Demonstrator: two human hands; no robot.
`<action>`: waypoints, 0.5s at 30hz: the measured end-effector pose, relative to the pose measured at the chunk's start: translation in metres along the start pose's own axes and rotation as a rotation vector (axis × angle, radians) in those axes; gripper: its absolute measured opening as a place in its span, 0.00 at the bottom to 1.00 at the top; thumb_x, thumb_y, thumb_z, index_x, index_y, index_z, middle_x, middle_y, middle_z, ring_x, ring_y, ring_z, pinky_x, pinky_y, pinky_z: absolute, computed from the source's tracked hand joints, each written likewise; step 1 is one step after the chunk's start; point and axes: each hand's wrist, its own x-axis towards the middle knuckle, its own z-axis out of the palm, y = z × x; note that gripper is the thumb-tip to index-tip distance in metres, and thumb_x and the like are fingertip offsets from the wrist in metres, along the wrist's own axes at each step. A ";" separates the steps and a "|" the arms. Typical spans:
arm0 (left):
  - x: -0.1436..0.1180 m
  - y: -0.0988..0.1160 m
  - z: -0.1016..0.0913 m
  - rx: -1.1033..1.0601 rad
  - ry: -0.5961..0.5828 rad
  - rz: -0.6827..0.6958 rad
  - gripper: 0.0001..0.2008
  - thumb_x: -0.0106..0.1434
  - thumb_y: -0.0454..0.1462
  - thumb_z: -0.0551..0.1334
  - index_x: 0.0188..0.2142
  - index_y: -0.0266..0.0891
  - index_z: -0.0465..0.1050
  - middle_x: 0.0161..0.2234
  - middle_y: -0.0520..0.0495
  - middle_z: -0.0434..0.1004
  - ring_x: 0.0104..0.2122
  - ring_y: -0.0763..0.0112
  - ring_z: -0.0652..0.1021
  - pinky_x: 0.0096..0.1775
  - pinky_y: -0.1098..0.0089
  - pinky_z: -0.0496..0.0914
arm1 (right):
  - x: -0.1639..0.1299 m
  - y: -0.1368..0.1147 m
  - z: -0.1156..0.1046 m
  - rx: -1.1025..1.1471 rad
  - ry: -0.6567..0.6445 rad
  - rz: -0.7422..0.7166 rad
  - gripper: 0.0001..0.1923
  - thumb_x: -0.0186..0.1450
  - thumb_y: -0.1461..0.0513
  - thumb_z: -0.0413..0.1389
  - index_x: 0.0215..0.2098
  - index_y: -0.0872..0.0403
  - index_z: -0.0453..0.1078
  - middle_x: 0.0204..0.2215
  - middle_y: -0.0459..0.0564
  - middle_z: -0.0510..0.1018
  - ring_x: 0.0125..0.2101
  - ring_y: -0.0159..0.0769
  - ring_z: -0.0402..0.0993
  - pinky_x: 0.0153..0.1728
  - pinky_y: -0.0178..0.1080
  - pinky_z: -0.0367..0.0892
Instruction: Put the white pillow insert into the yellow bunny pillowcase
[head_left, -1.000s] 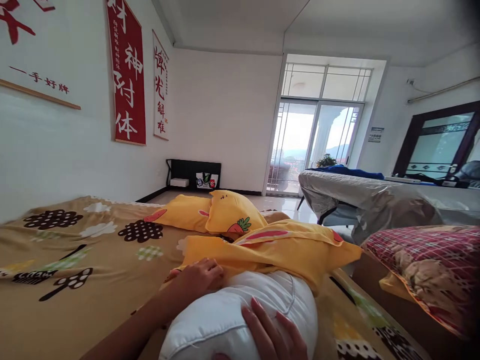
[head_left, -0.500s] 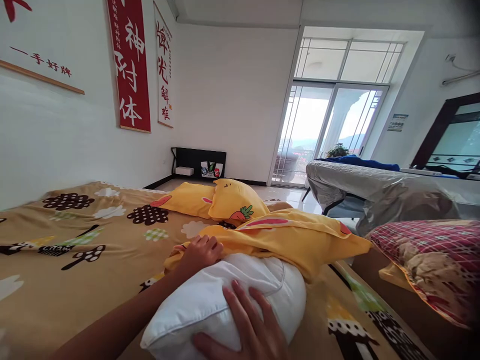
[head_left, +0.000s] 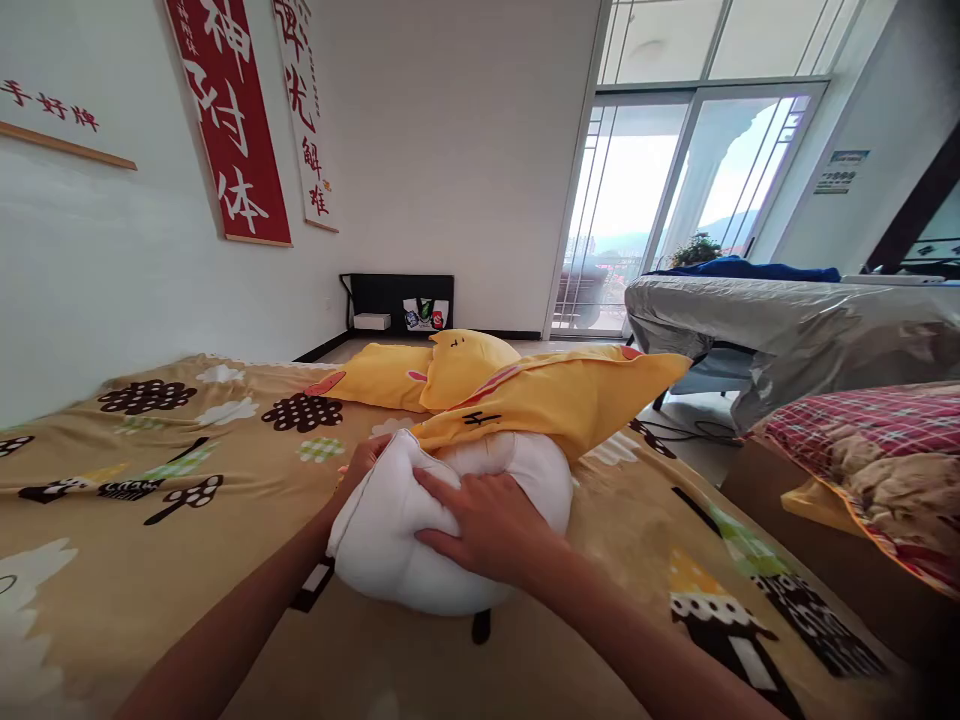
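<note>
Right hand (head_left: 487,525) lies flat on the near face of the pillow (head_left: 450,530), fingers spread and pressing, denting the soft white stuffing; not closed round anything. Left hand (head_left: 360,465) is mostly hidden behind the pillow's left edge; only the fingers show, curled onto the seam, gripping the pillow there. Pillow is plump, rounded, smooth white cloth with a piped edge, sitting mid-bed on the sheet (head_left: 150,560).

Its far end goes into the case (head_left: 555,395): thin yellow cotton, creased, with red print, a corner sticking out stiff to the right. Case covers only the far part; most of the white is still bare.

Sheet is tan, matte, printed with dotted brown tree shapes and pale clouds, slightly wrinkled.

Just behind, a second pillow (head_left: 461,365) in matching yellow, puffy, touching the case.

Right of the bed: a red plaid quilt (head_left: 862,440), lumpy. Further back a table under shiny grey plastic (head_left: 787,320), crinkled. Far wall: glass doors (head_left: 660,200), red scroll (head_left: 225,120) on the left wall.
</note>
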 end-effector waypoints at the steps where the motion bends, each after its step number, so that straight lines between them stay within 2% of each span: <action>1: 0.002 -0.003 -0.001 -0.045 -0.014 -0.030 0.17 0.49 0.49 0.65 0.25 0.37 0.69 0.23 0.51 0.72 0.24 0.70 0.72 0.26 0.70 0.67 | 0.003 0.001 -0.001 0.012 -0.050 0.004 0.33 0.66 0.41 0.42 0.67 0.40 0.51 0.35 0.53 0.77 0.34 0.44 0.74 0.33 0.40 0.62; 4: 0.006 -0.006 -0.004 -0.137 -0.016 -0.117 0.19 0.46 0.49 0.66 0.28 0.36 0.70 0.23 0.50 0.73 0.22 0.71 0.71 0.24 0.72 0.65 | 0.016 0.003 -0.008 0.020 -0.172 0.023 0.31 0.67 0.43 0.44 0.66 0.40 0.53 0.35 0.53 0.78 0.35 0.46 0.75 0.35 0.42 0.63; 7: 0.005 0.000 -0.008 -0.165 0.045 -0.139 0.20 0.47 0.50 0.67 0.28 0.36 0.70 0.22 0.51 0.72 0.20 0.76 0.67 0.22 0.76 0.59 | 0.034 0.006 -0.012 0.019 -0.258 0.055 0.26 0.66 0.45 0.48 0.58 0.46 0.66 0.35 0.54 0.78 0.36 0.46 0.75 0.36 0.43 0.65; 9: 0.000 0.006 -0.011 -0.114 0.090 -0.077 0.18 0.48 0.49 0.67 0.28 0.35 0.71 0.22 0.52 0.71 0.21 0.77 0.66 0.22 0.76 0.58 | 0.049 0.008 -0.010 0.008 -0.195 0.071 0.24 0.64 0.47 0.51 0.53 0.49 0.69 0.38 0.55 0.78 0.39 0.45 0.74 0.38 0.43 0.65; 11: -0.008 0.013 -0.014 -0.007 0.134 0.030 0.15 0.51 0.47 0.65 0.27 0.36 0.72 0.20 0.53 0.69 0.20 0.77 0.65 0.23 0.76 0.57 | 0.065 0.006 -0.005 -0.034 -0.057 0.096 0.20 0.64 0.51 0.53 0.49 0.52 0.72 0.39 0.55 0.78 0.41 0.44 0.73 0.41 0.43 0.65; 13: -0.018 0.019 -0.015 0.134 0.172 0.145 0.13 0.54 0.45 0.63 0.27 0.37 0.72 0.18 0.55 0.65 0.20 0.77 0.63 0.23 0.75 0.57 | 0.082 0.001 0.003 -0.088 0.055 0.134 0.15 0.66 0.59 0.51 0.45 0.57 0.74 0.39 0.60 0.77 0.41 0.46 0.73 0.41 0.44 0.64; 15: -0.028 0.024 -0.015 0.302 0.214 0.257 0.12 0.58 0.44 0.62 0.26 0.38 0.72 0.18 0.55 0.65 0.20 0.76 0.64 0.25 0.74 0.59 | 0.097 -0.005 0.011 -0.122 0.116 0.158 0.18 0.66 0.66 0.44 0.48 0.62 0.72 0.43 0.66 0.75 0.44 0.48 0.71 0.42 0.46 0.63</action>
